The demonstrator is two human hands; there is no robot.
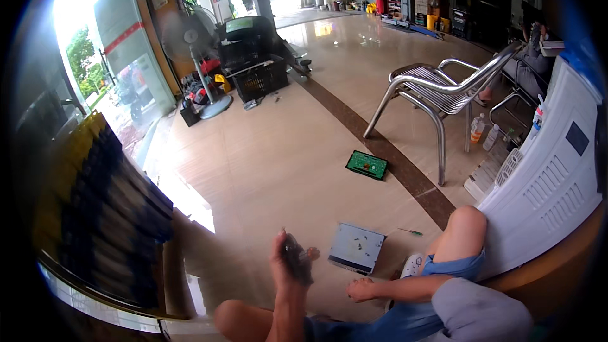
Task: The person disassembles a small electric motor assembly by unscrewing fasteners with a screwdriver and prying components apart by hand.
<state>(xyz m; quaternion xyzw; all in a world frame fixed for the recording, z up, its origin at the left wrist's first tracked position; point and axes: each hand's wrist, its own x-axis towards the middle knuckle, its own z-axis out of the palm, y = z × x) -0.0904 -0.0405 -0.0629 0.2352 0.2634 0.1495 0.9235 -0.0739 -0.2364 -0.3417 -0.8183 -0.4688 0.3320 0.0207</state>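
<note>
My left hand is raised in front of me with its fingers wrapped round a dark, blackish object; its kind is too blurred to make out. My right hand is closed, low beside my leg, and whatever its curled fingers may hold is hidden. Just beyond it, a flat grey metal box with a dark front edge lies on the floor. Several small dark bits rest on its top. To the box's right is a thin green-handled screwdriver. Farther off lies a black-framed panel with a green circuit board.
A metal slatted chair stands ahead on the right, near bottles. The white ribbed plastic panel is close on my right. At the far left are a standing fan and black crates. A dark strip crosses the floor.
</note>
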